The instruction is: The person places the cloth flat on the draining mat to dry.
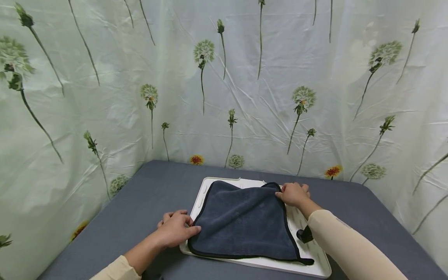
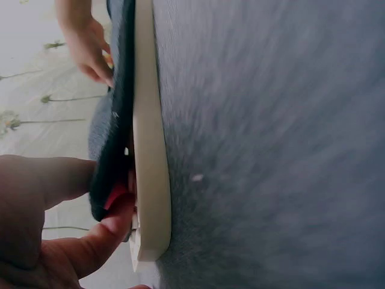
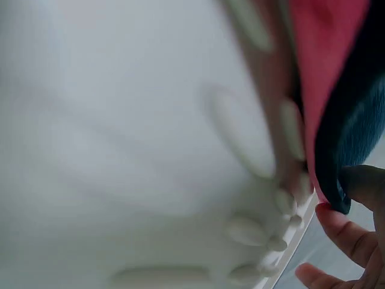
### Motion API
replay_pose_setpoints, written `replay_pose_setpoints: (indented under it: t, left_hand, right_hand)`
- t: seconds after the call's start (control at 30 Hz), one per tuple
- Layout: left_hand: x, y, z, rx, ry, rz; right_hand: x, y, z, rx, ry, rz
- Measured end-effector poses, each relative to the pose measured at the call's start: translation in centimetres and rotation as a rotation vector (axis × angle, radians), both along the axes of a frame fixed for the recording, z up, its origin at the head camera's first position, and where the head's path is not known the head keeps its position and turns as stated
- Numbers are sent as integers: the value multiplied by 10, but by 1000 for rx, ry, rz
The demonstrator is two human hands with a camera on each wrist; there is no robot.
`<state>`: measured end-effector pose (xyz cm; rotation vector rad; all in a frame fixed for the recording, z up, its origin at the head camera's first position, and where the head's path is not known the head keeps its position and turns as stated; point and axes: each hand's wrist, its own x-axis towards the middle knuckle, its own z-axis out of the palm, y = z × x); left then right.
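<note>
A dark blue cloth (image 1: 241, 221) with black edging, most likely a towel, is spread over a white tray (image 1: 316, 258). In the right wrist view its underside (image 3: 325, 42) shows pinkish red. My left hand (image 1: 175, 229) pinches the cloth's left edge, thumb on top and a finger beneath, just above the tray rim (image 2: 150, 138). At the far right corner, my right hand (image 1: 294, 193) pinches the black border between thumb and finger. That corner is lifted off the tray's surface (image 3: 150, 120), which has oval raised shapes. The cloth's near right corner tab lies on the tray.
The tray rests on a table with a grey-blue cover (image 1: 168, 186). Behind and to the left hangs a pale curtain (image 1: 245, 97) printed with dandelions. A small black object (image 1: 304, 234) shows beside the right forearm, over the tray's right side.
</note>
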<state>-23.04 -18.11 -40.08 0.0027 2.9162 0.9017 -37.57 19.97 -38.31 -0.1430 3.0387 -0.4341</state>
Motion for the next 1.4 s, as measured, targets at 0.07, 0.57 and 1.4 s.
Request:
replay_pose_setpoints:
  t: [0.07, 0.57, 1.4]
  left_hand:
    - [-8, 3, -1, 0, 0, 11]
    - [-85, 26, 6, -112, 39, 45]
    - [-180, 58, 28, 7, -157, 66]
  right_hand:
    - [10, 1, -2, 6, 24, 31]
    - [107, 20, -18, -131, 151, 127]
    - [166, 34, -25, -222, 226, 237]
